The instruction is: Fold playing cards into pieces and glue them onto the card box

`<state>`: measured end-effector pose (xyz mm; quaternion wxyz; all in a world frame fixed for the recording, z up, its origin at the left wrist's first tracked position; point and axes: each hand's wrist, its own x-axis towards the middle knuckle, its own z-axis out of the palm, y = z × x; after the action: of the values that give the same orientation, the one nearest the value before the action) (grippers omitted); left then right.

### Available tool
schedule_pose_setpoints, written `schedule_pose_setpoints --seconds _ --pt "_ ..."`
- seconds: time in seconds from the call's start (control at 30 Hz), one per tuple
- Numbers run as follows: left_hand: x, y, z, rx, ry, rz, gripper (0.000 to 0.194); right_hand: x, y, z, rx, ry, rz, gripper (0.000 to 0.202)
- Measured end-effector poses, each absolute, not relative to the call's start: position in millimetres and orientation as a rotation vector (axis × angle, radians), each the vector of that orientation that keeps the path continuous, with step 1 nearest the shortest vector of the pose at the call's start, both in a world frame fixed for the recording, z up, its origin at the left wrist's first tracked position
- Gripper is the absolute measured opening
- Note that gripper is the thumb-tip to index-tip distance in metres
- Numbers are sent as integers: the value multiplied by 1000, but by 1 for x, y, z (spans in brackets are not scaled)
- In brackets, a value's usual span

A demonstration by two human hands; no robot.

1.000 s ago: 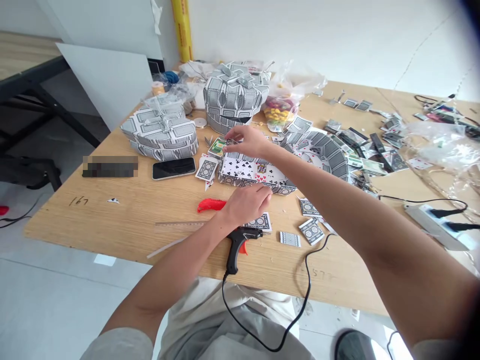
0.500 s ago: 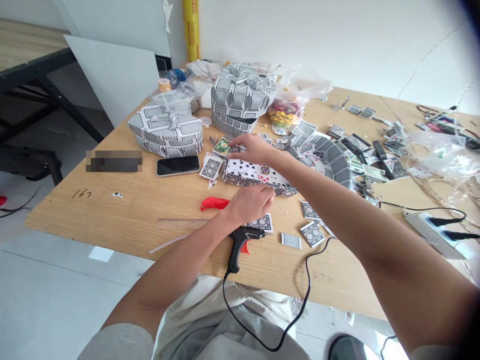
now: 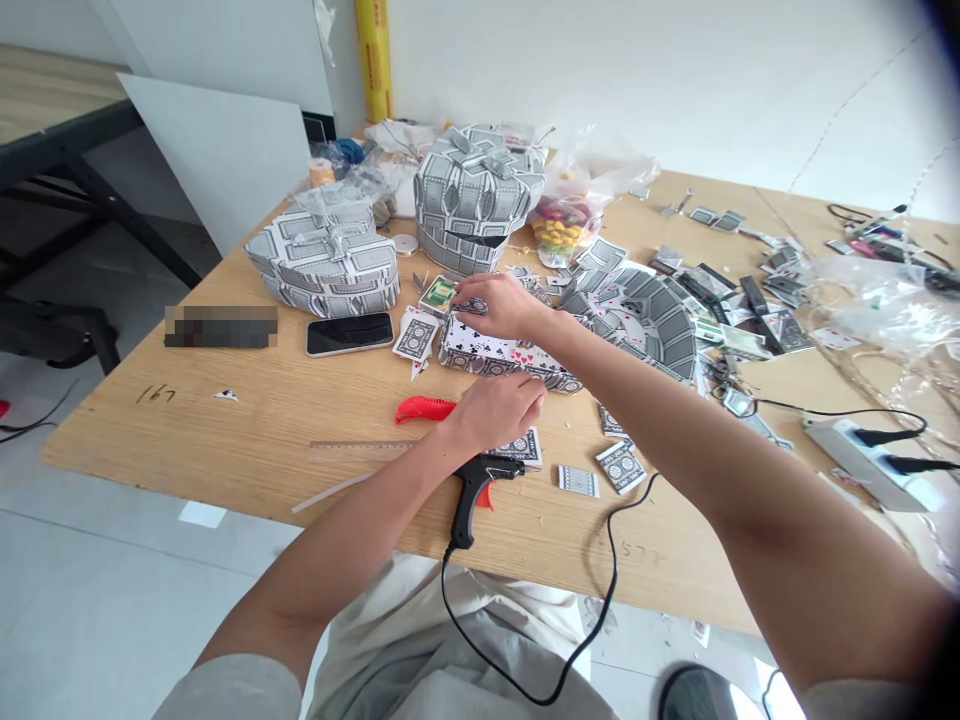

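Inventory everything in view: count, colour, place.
Playing-card box: one, black, white and red, centre
Lidded boxes: two, grey-white, back
Open container: one, grey, right of centre
Phone: one, black, left of centre
Small pack: one, green, centre
Red tool: one, red, front centre
Glue gun: one, black, near edge
Ruler: one, clear, front left
Plastic bags: several, clear, back and right
Loose cards: many, mixed, scattered
Power strip: one, white, right
Roll: one, yellow, back wall
Tables: two, light wood, centre and left
Left hand: one, bare, box's near side
Right hand: one, bare, box's far side
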<state>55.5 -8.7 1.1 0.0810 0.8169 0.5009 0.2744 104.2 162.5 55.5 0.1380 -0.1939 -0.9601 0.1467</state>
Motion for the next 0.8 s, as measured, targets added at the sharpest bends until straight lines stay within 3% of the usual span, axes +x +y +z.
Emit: schedule_pose_setpoints --seconds 0.43,0.63,0.8 --pt "55 -8 0 2429 1476 756 22 105 161 59 -513 -2909 337 38" --pt "53 -8 -2 2423 1490 769 20 135 164 59 -590 -2724 394 66" --pt "53 -7 -4 2399 1487 855 17 191 162 48 -788 -2525 335 44"
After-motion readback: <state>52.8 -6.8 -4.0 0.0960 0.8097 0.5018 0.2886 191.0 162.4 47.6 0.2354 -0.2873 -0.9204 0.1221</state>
